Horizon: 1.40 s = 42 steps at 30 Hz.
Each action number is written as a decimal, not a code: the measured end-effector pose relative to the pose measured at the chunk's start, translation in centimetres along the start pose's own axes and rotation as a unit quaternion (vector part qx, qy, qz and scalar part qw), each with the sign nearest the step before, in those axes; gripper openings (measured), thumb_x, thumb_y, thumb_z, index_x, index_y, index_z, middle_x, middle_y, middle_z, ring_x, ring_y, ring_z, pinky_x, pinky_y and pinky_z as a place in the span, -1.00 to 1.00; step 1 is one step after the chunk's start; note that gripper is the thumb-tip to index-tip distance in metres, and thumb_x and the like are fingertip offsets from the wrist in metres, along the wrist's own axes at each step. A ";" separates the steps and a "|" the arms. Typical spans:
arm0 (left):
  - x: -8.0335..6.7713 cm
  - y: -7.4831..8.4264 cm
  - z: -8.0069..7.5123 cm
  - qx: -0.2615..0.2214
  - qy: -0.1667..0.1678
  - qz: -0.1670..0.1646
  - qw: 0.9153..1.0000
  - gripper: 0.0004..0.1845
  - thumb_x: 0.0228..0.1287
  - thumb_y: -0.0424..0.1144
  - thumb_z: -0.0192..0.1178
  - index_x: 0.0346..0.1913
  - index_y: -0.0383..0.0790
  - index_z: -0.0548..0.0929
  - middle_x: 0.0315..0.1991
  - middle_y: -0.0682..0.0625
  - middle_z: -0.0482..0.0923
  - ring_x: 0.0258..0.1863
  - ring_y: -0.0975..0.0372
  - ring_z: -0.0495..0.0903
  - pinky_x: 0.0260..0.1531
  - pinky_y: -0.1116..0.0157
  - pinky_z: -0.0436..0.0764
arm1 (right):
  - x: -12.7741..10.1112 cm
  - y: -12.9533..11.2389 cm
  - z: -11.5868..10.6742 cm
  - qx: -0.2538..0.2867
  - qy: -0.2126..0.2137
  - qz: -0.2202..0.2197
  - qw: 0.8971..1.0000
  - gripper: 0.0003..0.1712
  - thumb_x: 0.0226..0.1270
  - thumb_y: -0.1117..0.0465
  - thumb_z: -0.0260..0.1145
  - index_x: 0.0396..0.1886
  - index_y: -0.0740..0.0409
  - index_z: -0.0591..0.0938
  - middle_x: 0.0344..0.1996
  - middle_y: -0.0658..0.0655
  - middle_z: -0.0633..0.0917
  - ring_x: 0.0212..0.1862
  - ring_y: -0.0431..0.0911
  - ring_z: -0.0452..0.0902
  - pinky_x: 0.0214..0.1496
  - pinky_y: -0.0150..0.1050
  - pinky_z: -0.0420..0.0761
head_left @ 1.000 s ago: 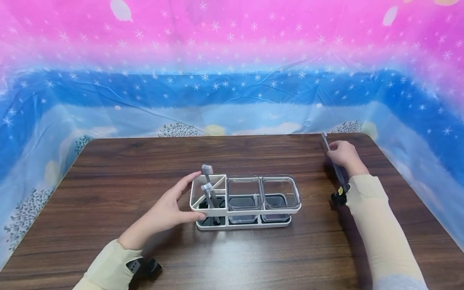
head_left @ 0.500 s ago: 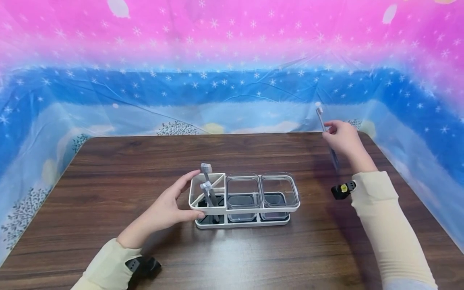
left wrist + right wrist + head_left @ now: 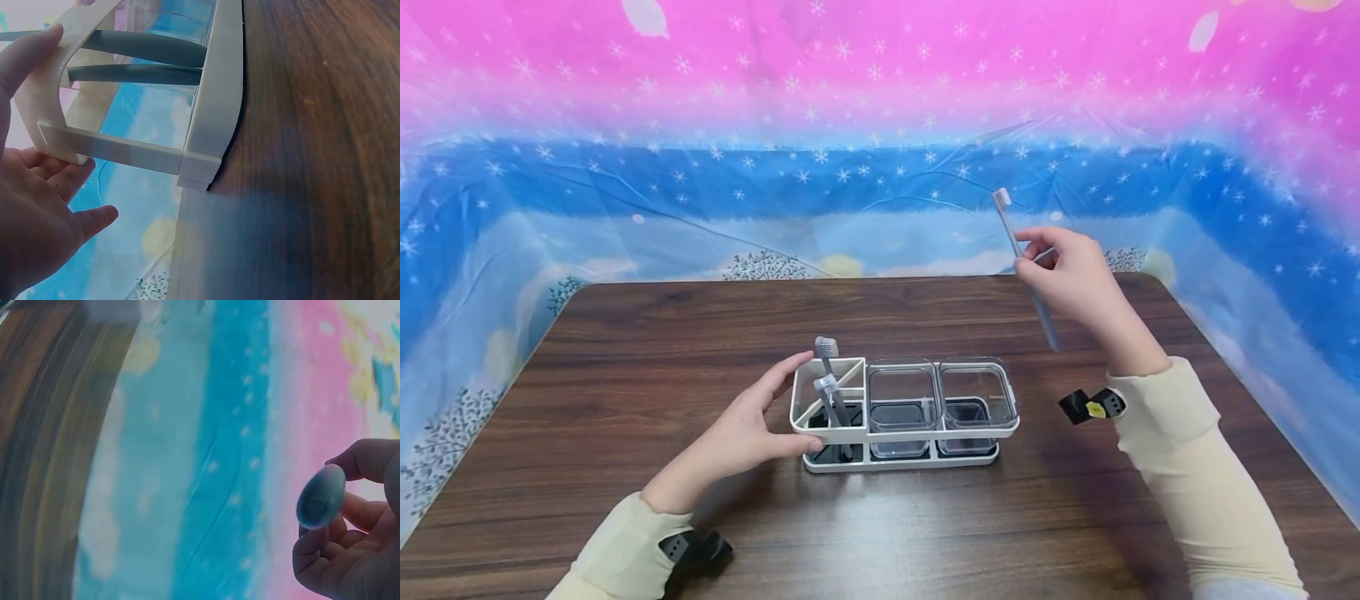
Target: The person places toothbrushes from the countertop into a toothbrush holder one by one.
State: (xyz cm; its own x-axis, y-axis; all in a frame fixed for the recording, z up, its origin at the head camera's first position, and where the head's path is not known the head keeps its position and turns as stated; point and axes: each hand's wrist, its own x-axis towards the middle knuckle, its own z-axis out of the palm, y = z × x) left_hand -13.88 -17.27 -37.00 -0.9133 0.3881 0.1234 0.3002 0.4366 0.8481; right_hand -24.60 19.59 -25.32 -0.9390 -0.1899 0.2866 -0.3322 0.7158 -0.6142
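Note:
A white toothbrush holder [image 3: 940, 433] stands mid-table with two grey toothbrushes [image 3: 829, 367] upright in its left compartment. My left hand [image 3: 805, 404] grips the holder's left end, thumb on the front rim and forefinger at the back corner. In the left wrist view the holder's frame [image 3: 212, 94] and the two brush handles [image 3: 144, 47] lie by my left hand [image 3: 37, 206]. My right hand [image 3: 1037, 254] pinches a third grey toothbrush [image 3: 1026, 267] in the air over the table's far right, head up and tilted left. The blurred right wrist view shows its handle end [image 3: 320, 495] among the fingers [image 3: 350, 550].
Two clear square cups [image 3: 904, 392] [image 3: 977, 387] fill the holder's middle and right slots. The dark wooden table [image 3: 625, 350] is walled by a blue and pink starry sheet [image 3: 880, 183] at the back and both sides. A black wrist mount [image 3: 1090, 406] sits on my right sleeve.
My right hand has lifted the toothbrush off the table's far right and carried it up and leftward. My left hand and the holder have stayed put.

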 end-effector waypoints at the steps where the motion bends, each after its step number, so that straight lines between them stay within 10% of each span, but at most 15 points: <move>1: 0.0 0.0 0.0 -0.001 0.000 0.001 1.000 -0.02 0.03 -0.17 0.48 0.47 -0.15 0.15 0.46 -0.21 0.12 0.43 -0.15 0.10 0.36 -0.16 0.16 | -0.2 -0.6 0.1 0.005 0.000 -0.007 1.000 -0.54 0.30 0.28 0.18 0.19 0.25 0.55 -0.29 0.20 0.60 -0.36 -0.15 0.56 -0.44 -0.38 0.53; 24: 0.1 -0.1 0.2 -0.010 0.002 -0.002 1.000 -0.02 0.02 -0.18 0.49 0.47 -0.16 0.14 0.45 -0.20 0.13 0.44 -0.12 0.08 0.37 -0.16 0.12 | -5.1 -9.8 2.8 0.147 0.013 -0.151 0.977 -0.70 0.14 0.48 0.25 -0.09 0.30 0.60 -0.45 0.10 0.58 -0.42 -0.12 0.47 -0.46 -0.40 0.49; 42: 0.1 -0.2 0.3 -0.009 0.006 0.002 1.000 -0.02 0.01 -0.18 0.49 0.47 -0.13 0.15 0.44 -0.20 0.15 0.44 -0.12 0.10 0.37 -0.15 0.13 | -7.3 -12.2 5.9 0.243 0.003 -0.211 0.947 -0.79 0.07 0.54 0.24 -0.32 0.28 0.48 -0.50 0.06 0.59 -0.40 -0.13 0.50 -0.30 -0.32 0.57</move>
State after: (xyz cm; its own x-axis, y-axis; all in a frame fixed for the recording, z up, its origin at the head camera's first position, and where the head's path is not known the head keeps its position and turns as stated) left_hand -13.99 -17.07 -37.25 -0.9152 0.3806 0.1326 0.2991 0.4210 0.8563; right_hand -14.21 8.32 -24.26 -0.7131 -0.3849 0.5859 -0.6810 0.1819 -0.7093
